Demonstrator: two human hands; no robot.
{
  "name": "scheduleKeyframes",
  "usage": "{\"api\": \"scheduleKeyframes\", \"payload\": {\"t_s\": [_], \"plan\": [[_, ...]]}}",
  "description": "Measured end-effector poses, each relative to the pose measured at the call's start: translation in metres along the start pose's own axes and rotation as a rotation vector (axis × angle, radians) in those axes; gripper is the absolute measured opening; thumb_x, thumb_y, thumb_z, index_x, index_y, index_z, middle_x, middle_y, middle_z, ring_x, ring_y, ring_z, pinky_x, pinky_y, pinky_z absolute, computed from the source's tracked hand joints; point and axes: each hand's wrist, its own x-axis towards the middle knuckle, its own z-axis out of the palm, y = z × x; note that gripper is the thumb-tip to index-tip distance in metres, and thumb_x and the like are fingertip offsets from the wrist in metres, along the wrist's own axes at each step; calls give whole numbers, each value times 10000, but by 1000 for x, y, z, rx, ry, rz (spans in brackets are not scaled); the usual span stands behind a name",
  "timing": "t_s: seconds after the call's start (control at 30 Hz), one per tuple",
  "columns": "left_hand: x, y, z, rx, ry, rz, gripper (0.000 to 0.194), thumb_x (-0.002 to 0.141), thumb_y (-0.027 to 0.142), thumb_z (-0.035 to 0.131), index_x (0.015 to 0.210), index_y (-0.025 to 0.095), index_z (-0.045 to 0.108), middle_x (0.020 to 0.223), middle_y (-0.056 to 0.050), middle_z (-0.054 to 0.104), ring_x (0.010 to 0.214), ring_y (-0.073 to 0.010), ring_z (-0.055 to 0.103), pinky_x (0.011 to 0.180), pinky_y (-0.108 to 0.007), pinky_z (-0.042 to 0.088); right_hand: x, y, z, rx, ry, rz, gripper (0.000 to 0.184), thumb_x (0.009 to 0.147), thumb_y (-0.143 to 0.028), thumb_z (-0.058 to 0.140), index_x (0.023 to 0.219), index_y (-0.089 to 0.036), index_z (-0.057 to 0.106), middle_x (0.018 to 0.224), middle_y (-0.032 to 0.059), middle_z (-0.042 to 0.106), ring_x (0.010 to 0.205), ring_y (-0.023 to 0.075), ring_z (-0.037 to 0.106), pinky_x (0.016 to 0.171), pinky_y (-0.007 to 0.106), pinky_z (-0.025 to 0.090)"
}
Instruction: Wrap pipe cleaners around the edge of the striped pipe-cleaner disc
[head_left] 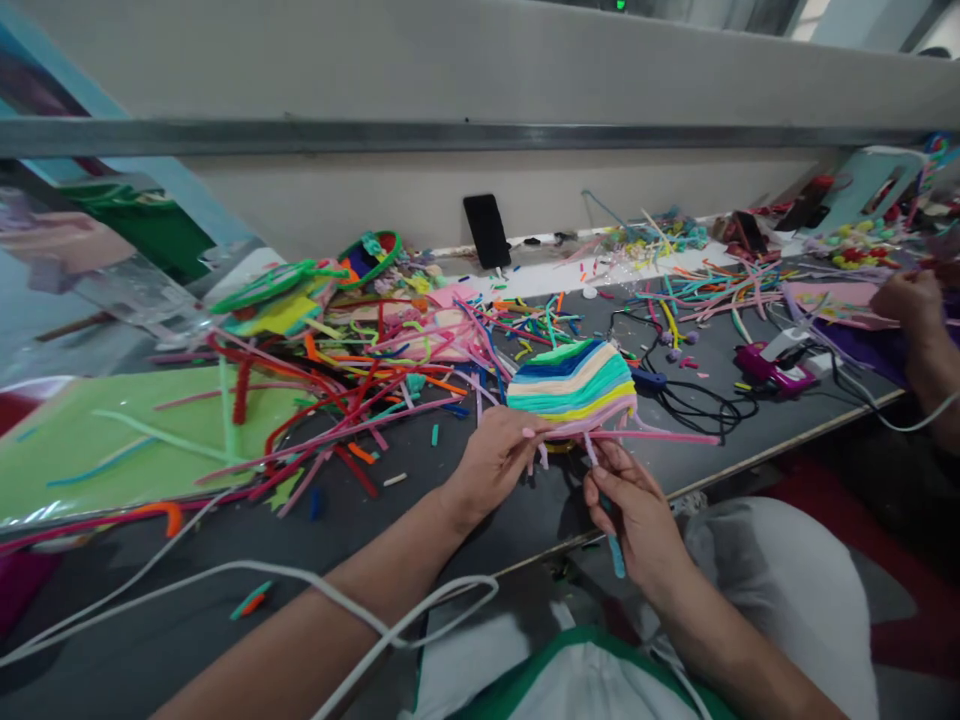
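Note:
A striped craft piece (574, 385) made of rows of fuzzy pipe cleaners, in green, blues, cream, turquoise, yellow and pink, is held tilted above the bench's front edge. My left hand (495, 462) is closed on its lower left edge, thumb and fingers pinching. A long pink pipe cleaner (667, 436) sticks out to the right from its bottom edge. My right hand (634, 500) pinches a lavender strip (590, 450) just below the piece. A light blue end (616, 556) pokes out under that hand; whether it belongs to the same strip I cannot tell.
Loose pipe cleaners (352, 400) crowd the grey bench on the left, partly over a green sheet (187, 420). A phone (487, 230) leans against the back wall. Black cable (694, 395) and a magenta power block (776, 372) lie right. Another person's hand (911, 300) works far right. A white cable (300, 575) crosses my left forearm.

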Motion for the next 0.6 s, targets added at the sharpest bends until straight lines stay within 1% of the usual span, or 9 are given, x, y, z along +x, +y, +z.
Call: {"api": "scheduleKeyframes", "payload": {"t_s": [0.1,0.2,0.3,0.37,0.4,0.43,0.5,0.6], "plan": [[-2,2,1,-100,92,-104,191,825,230,584,976,235,699,938,-76,704,871,-187,642,804,-303,472,-1,0,-1,-59,-27,31,327,738,-276,653,1048,-200,580,608,-33,536,461,71,376,338,141,254],[0,10,1,-219,145,-223,160,806,258,612,916,211,717,888,-64,705,805,-176,647,760,-279,481,-1,0,-2,-88,-42,46,350,751,-267,637,1087,-197,566,615,-29,544,453,66,358,339,135,259],[3,17,3,-426,223,-334,171,811,292,608,917,197,703,785,-38,681,749,-156,625,743,-271,473,0,0,-1,-109,-72,61,348,747,-246,632,1086,-198,568,634,-23,556,462,68,375,334,125,260],[5,19,6,-595,278,-394,179,824,315,592,917,194,686,748,-24,658,730,-145,608,723,-266,467,1,0,0,-134,-104,76,351,749,-242,623,1094,-198,571,620,-26,553,457,67,378,330,120,253],[6,19,8,-666,287,-415,182,827,325,587,910,193,681,744,-21,650,723,-140,601,714,-264,465,1,0,1,-151,-117,82,355,752,-243,615,1102,-196,571,604,-30,545,449,66,373,328,118,249],[7,19,9,-718,278,-431,188,827,333,585,907,191,678,739,-20,644,711,-136,594,701,-261,463,1,0,2,-168,-131,88,366,754,-243,609,1114,-194,568,599,-31,543,444,65,370,324,117,245],[10,19,11,-751,220,-454,212,822,349,588,919,182,676,724,-20,628,683,-131,580,668,-255,460,2,-1,4,-192,-160,100,395,747,-240,604,1136,-191,559,617,-29,552,440,64,372,316,116,238],[20,23,9,-655,73,-477,266,828,367,563,950,155,668,719,-25,604,653,-126,557,629,-245,453,4,-1,6,-214,-186,122,392,733,-231,596,1120,-185,555,591,-43,537,411,57,350,307,117,234]]}}
